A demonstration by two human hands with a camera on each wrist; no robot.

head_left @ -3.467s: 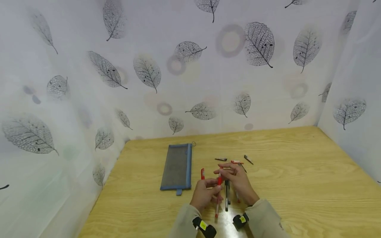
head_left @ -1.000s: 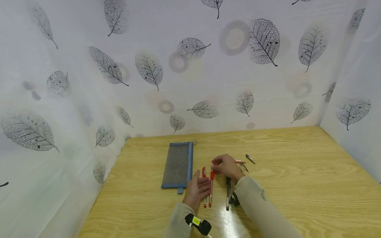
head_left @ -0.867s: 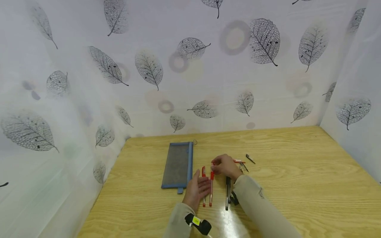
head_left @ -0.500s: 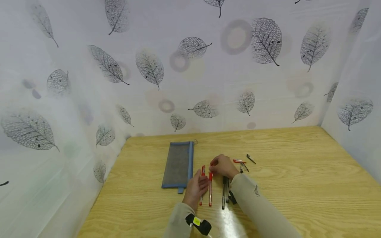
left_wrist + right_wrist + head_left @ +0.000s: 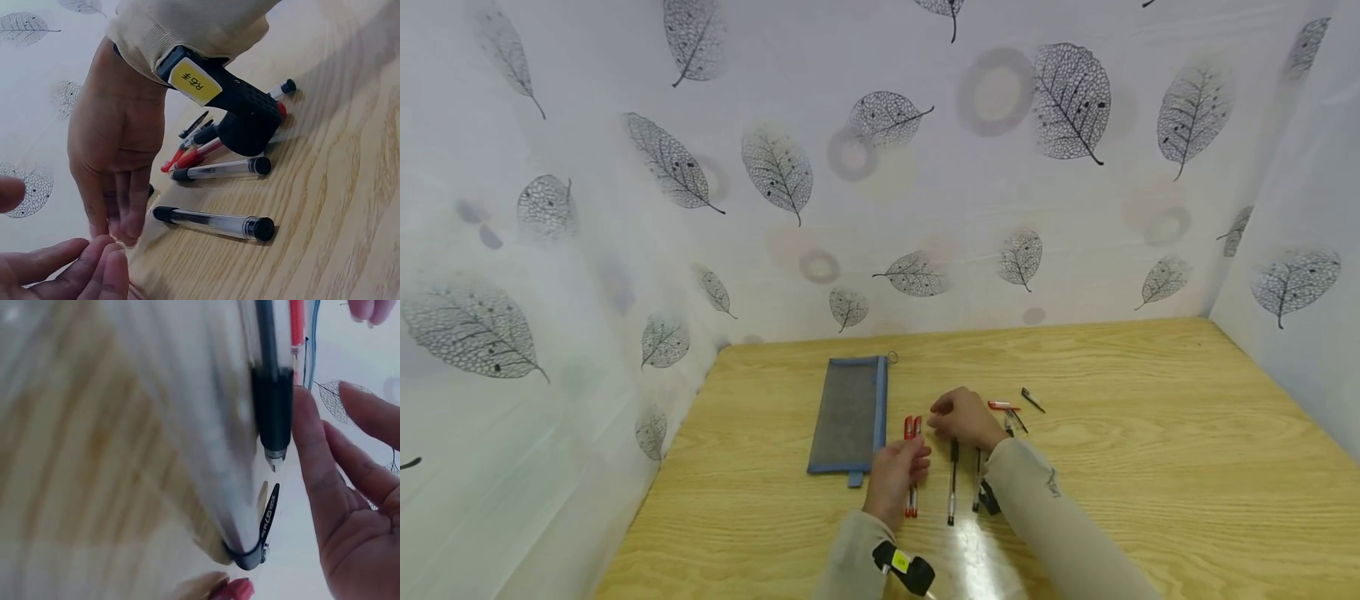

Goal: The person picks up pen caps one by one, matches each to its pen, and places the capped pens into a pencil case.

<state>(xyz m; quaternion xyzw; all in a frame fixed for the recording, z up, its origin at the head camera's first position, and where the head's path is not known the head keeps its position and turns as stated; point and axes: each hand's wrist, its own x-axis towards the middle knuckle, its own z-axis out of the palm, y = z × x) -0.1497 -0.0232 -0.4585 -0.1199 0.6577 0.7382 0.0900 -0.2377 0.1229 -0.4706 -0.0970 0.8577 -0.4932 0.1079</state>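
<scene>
Two capped red pens [image 5: 913,430] lie side by side, partly hidden by my left hand [image 5: 895,479]. Its fingers rest over them, loosely extended. To their right is my right hand [image 5: 967,419], fingers relaxed and slightly bent, with nothing seen between them. Just below that hand lies an uncapped black pen [image 5: 952,487]; the right wrist view shows its bare tip past the black grip [image 5: 274,412]. A second black pen [image 5: 977,487] lies further right, partly hidden by the wrist camera. In the left wrist view, the right hand [image 5: 119,150] hangs with fingers pointing down.
A grey mesh pouch [image 5: 847,417] with blue edging lies left of the pens. Right of my right hand are a red cap or pen part [image 5: 1002,406] and black caps [image 5: 1033,400]. A leaf-patterned curtain [image 5: 925,167] encloses the wooden table [image 5: 1112,433].
Earlier both hands held a red pen near its cap. In the last second that pen has moved left against the other red one. The black pen has shifted left; the right hand has let go.
</scene>
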